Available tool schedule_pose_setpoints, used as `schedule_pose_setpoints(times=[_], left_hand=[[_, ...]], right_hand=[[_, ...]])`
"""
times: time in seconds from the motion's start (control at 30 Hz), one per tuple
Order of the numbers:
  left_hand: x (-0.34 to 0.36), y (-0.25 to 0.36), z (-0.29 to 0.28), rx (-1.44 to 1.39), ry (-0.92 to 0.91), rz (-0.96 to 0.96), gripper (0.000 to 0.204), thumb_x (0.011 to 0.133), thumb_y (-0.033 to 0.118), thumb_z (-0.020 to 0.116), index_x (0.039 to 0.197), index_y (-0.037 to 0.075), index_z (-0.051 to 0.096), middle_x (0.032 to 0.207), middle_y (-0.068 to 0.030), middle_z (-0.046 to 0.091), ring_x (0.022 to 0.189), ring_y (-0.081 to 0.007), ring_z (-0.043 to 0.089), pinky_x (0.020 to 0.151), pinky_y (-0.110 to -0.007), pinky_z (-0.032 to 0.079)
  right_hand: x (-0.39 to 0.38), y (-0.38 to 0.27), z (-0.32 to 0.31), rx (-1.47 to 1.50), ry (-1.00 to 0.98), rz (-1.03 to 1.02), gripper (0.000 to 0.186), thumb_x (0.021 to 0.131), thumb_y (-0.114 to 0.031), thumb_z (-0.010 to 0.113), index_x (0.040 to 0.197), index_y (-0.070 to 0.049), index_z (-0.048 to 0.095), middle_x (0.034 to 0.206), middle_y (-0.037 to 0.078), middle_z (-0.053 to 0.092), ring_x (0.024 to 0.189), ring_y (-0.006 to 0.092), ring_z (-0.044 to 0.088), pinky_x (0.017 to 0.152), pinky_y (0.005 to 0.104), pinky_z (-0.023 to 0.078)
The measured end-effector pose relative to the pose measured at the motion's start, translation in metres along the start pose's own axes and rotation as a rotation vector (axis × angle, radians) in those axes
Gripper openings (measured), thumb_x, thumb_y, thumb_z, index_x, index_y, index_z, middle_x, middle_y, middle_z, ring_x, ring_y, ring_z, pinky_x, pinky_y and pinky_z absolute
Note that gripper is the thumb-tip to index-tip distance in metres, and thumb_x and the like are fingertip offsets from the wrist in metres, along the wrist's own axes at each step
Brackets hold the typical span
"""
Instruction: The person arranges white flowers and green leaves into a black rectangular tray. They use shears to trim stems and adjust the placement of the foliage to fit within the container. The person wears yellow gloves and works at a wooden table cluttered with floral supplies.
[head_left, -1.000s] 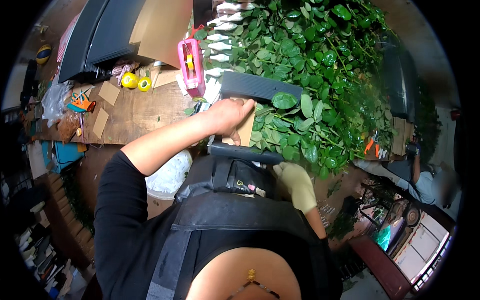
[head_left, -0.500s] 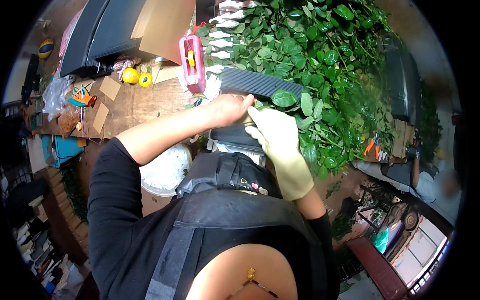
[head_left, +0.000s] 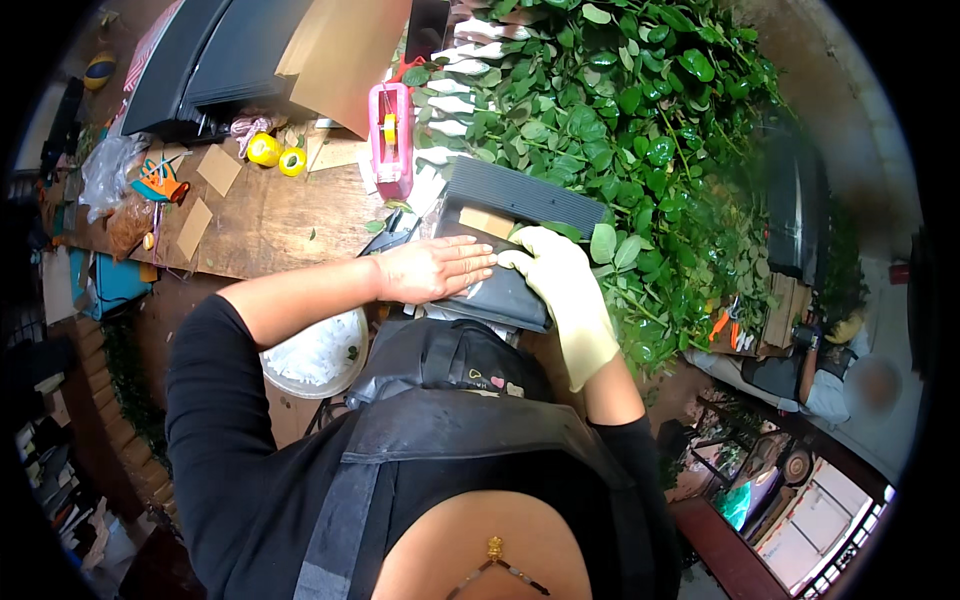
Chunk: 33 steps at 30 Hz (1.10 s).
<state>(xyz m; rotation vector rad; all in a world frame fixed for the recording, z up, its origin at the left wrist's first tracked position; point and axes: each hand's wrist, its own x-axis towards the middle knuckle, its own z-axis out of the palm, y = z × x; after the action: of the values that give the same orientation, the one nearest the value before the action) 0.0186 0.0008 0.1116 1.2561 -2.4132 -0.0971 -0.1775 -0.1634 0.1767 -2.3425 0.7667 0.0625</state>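
A black sheet point(head_left: 500, 298) lies on the work table in front of me, with a black ribbed strip point(head_left: 520, 192) along its far side. Between them shows a tan cardboard piece point(head_left: 487, 222). My bare left hand point(head_left: 428, 270) rests flat on the sheet, fingers stretched out and pointing right. In a pale yellow glove, my right hand point(head_left: 563, 272) has its fingers bent round the sheet's right part, beside the cardboard, with the thumb on top. Leafy green stems point(head_left: 625, 245) lie right up against that hand. What is under its fingers is hidden.
A pink tape dispenser point(head_left: 391, 150) stands beyond my left hand, near white-wrapped stem ends point(head_left: 450, 104). Yellow tape rolls point(head_left: 263, 149), cardboard pieces point(head_left: 194, 228) and orange-handled scissors point(head_left: 160, 184) lie left. A white tub point(head_left: 318, 355) stands below the table edge. Another person point(head_left: 830, 385) is at far right.
My left hand has opened from a closed grip and moved nearer me, lying flat on the sheet. My right hand has shifted slightly down, uncovering the cardboard. The ribbed strip now sits more tilted.
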Motion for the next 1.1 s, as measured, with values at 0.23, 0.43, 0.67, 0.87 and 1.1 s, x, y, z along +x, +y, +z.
schedule_pose_setpoints(times=[0.23, 0.43, 0.67, 0.87, 1.1], left_hand=[[0.002, 0.011, 0.011, 0.098, 0.06, -0.154, 0.044, 0.097, 0.024, 0.066, 0.136, 0.005, 0.063, 0.149, -0.0112, 0.058, 0.141, -0.0257, 0.052, 0.12, -0.045, 0.039], [0.005, 0.018, 0.009, 0.083, 0.129, -0.218, 0.04, 0.095, 0.023, 0.067, 0.131, 0.007, 0.067, 0.135, -0.0093, 0.067, 0.128, -0.0254, 0.061, 0.108, -0.042, 0.049], [0.004, 0.026, 0.006, -0.076, 0.148, -0.353, 0.017, 0.091, 0.021, 0.07, 0.101, 0.008, 0.075, 0.094, -0.004, 0.074, 0.088, -0.0246, 0.07, 0.08, -0.041, 0.055], [-0.027, 0.045, 0.024, 0.149, 0.687, -0.516, 0.015, 0.081, 0.023, 0.083, 0.086, 0.017, 0.07, 0.093, 0.0024, 0.066, 0.092, -0.0206, 0.061, 0.085, -0.04, 0.043], [-0.107, 0.044, 0.074, 0.137, 0.184, -1.226, 0.073, 0.085, 0.023, 0.077, 0.144, -0.005, 0.044, 0.121, -0.0197, 0.055, 0.114, -0.038, 0.054, 0.102, -0.048, 0.042]], right_hand=[[0.048, -0.035, -0.05, -0.189, 0.415, -0.447, 0.054, 0.091, -0.028, 0.072, 0.138, -0.003, 0.062, 0.137, 0.021, 0.063, 0.126, 0.0364, 0.061, 0.109, 0.0413, 0.047], [0.029, -0.019, -0.023, -0.412, 0.139, -0.571, 0.011, 0.089, -0.025, 0.07, 0.088, -0.014, 0.072, 0.072, 0.01, 0.067, 0.071, 0.0328, 0.069, 0.066, 0.0458, 0.054], [-0.007, -0.028, 0.029, -0.575, 0.233, -0.477, 0.021, 0.1, -0.019, 0.058, 0.083, -0.012, 0.068, 0.067, 0.009, 0.065, 0.062, 0.0302, 0.067, 0.056, 0.0429, 0.053], [-0.016, -0.036, 0.038, -0.724, 0.157, -0.42, 0.012, 0.092, -0.015, 0.061, 0.101, -0.008, 0.067, 0.075, 0.007, 0.065, 0.062, 0.023, 0.067, 0.054, 0.0392, 0.05], [-0.036, -0.051, 0.047, -0.903, 0.031, -0.314, 0.05, 0.088, -0.01, 0.058, 0.137, 0.002, 0.055, 0.123, 0.016, 0.067, 0.098, 0.0226, 0.069, 0.068, 0.0357, 0.055]])
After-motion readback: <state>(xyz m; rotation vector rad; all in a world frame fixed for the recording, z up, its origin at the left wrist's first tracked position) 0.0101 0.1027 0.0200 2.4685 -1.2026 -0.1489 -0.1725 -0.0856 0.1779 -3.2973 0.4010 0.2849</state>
